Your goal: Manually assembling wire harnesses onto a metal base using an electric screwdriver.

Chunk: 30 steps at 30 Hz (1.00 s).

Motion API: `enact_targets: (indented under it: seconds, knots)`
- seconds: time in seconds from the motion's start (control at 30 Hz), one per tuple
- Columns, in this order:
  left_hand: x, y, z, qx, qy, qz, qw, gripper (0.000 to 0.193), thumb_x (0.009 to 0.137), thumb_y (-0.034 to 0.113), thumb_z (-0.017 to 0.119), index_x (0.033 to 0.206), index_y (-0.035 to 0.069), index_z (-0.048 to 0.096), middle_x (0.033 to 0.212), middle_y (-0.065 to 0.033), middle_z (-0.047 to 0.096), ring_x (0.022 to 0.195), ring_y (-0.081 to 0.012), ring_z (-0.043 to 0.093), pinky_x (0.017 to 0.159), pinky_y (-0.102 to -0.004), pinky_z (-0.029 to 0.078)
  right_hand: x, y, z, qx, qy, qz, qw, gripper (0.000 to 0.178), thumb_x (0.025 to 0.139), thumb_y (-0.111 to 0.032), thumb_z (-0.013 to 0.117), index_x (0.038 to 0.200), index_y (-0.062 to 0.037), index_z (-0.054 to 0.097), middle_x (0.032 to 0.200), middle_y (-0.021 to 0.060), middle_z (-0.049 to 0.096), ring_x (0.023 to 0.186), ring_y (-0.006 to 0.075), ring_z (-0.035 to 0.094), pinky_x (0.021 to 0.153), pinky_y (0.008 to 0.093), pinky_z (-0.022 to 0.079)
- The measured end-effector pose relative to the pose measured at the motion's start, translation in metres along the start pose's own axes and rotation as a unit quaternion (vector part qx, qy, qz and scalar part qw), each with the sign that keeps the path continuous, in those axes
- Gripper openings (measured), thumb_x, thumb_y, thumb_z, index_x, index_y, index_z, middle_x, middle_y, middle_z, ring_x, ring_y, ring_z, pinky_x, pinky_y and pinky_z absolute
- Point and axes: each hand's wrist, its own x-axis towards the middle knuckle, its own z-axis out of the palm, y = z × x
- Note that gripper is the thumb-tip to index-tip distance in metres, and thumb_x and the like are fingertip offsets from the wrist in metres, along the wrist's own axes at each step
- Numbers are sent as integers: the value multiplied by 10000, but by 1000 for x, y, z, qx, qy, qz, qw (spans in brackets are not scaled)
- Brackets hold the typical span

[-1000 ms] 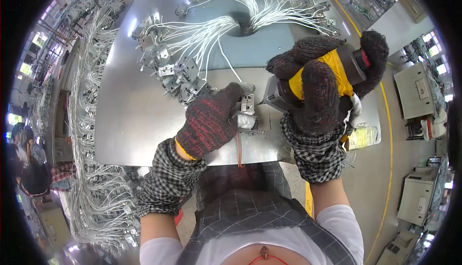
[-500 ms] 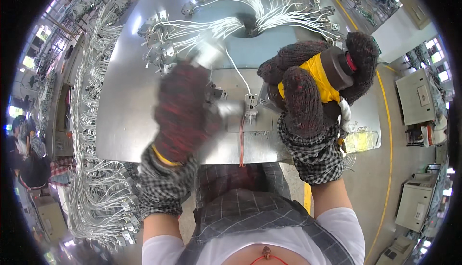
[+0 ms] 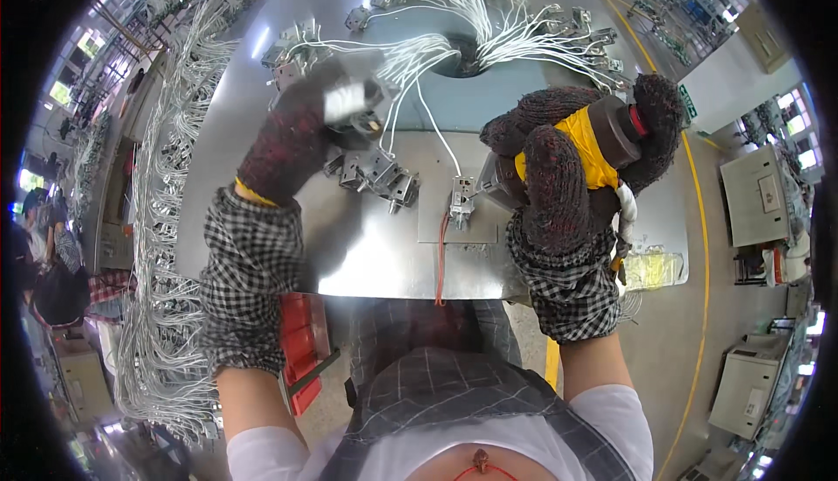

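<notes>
My left hand (image 3: 310, 119), in a dark knitted glove with white wrapping around a finger, reaches over the left side of the metal table. Its fingertips are partly blurred and hidden, beside a cluster of small metal terminal parts (image 3: 375, 175). My right hand (image 3: 567, 167), gloved too, is closed around a dark power tool (image 3: 611, 136) with yellow tape and a red ring. The tool's front end lies close to a small metal terminal block (image 3: 463, 197). This block stands on a flat plate (image 3: 480, 235), with a white wire running up from it and a reddish cord (image 3: 441, 263) hanging below.
White wires (image 3: 524, 44) fan out from a dark hole in the tabletop, with metal parts at their ends. A long rack of hanging wire bundles (image 3: 157, 263) lines the left. Red bins (image 3: 304, 350) show below the table edge. Grey cabinets (image 3: 759, 188) stand right; people are far left.
My left hand has swung left and away from the terminal block, to the metal parts at the table's left. The right hand keeps its hold on the tool. The view has shifted slightly.
</notes>
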Motion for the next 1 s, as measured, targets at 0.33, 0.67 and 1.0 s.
enact_targets:
  seconds: [0.33,0.67,1.0]
  knots:
    - [-35,-23,46,403,-125,138,896,660,761,299,919,1340,104,669,1124,-139,741,1017,-323,729,882,-423,580,0,2,-3,-563,-109,-279,770,695,1024,-136,715,1582,-161,302,1117,160,699,895,290,749,821,528,668]
    - [-29,-2,95,391,-51,143,908,638,741,325,926,1279,73,691,997,-117,732,862,-293,741,765,-399,591,17,-20,18,-386,-62,-327,860,797,978,-143,759,1593,-145,252,1016,164,708,823,256,738,722,450,655]
    - [-29,-21,80,282,-78,42,955,612,767,522,883,1186,93,758,899,-106,694,874,-289,674,786,-437,535,11,-25,28,-316,21,-308,897,787,979,-128,712,1605,-187,240,963,167,722,729,283,735,623,420,651]
